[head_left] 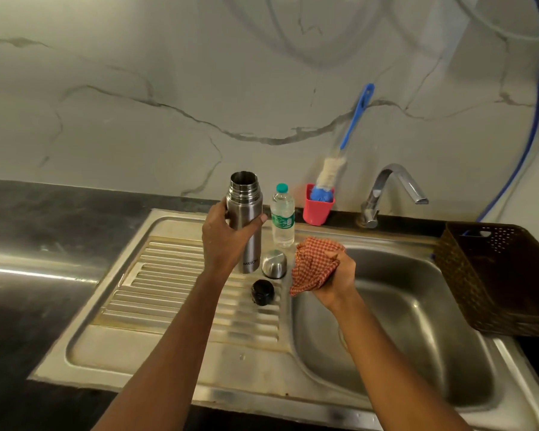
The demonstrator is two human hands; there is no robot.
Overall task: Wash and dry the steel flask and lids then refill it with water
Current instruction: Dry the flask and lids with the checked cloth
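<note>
Upright, the open steel flask (245, 219) sits in left hand (223, 241) fingers; right hand (336, 279) fingers clutch a checked cloth (313, 264); red cup (317, 209) holds a brush (330, 172)

The open steel flask (245, 222) stands upright on the drainboard, steel cap (274, 264) and black stopper (262, 292) beside it.

Camera: sitting on the person's head.
Facing: looking forward and down at the sink (402, 306) and wall (168, 73).
Nearness: staying arm's reach close.
Views: only one.
</note>
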